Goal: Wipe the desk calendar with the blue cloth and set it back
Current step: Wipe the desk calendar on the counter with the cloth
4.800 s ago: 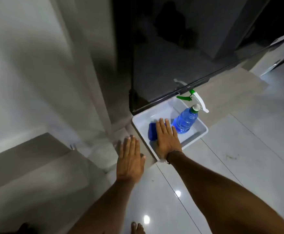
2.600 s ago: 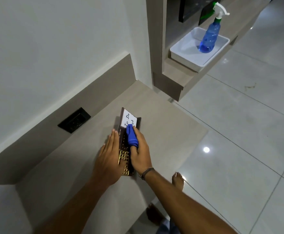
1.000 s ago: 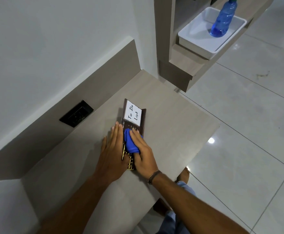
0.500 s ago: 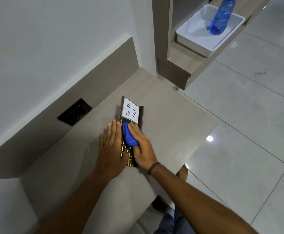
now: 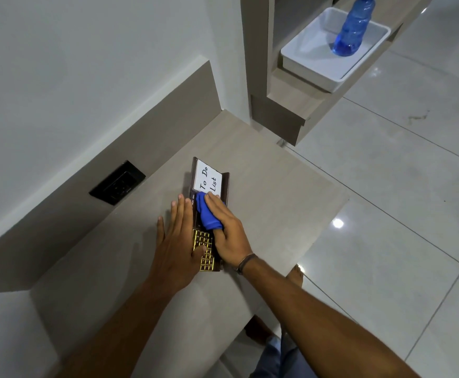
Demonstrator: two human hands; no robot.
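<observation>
The dark brown desk calendar [image 5: 224, 184] lies flat on the beige desk [image 5: 277, 192]. It has a white "To Do List" card at its far end and gold grids at its near end. My right hand [image 5: 228, 236] presses the bunched blue cloth [image 5: 206, 214] onto the calendar's middle, just below the card. My left hand [image 5: 176, 241] lies flat with fingers spread along the calendar's left edge, thumb on the gold grid.
A black wall socket [image 5: 116, 182] sits in the backsplash left of the calendar. On a lower shelf at the upper right, a white tray [image 5: 310, 64] holds a blue spray bottle [image 5: 352, 28]. Glossy tiled floor [image 5: 400, 214] lies beyond the desk's right edge.
My right hand has slid the blue cloth a little along the calendar toward the "To Do List" card. My left hand stays flat beside it.
</observation>
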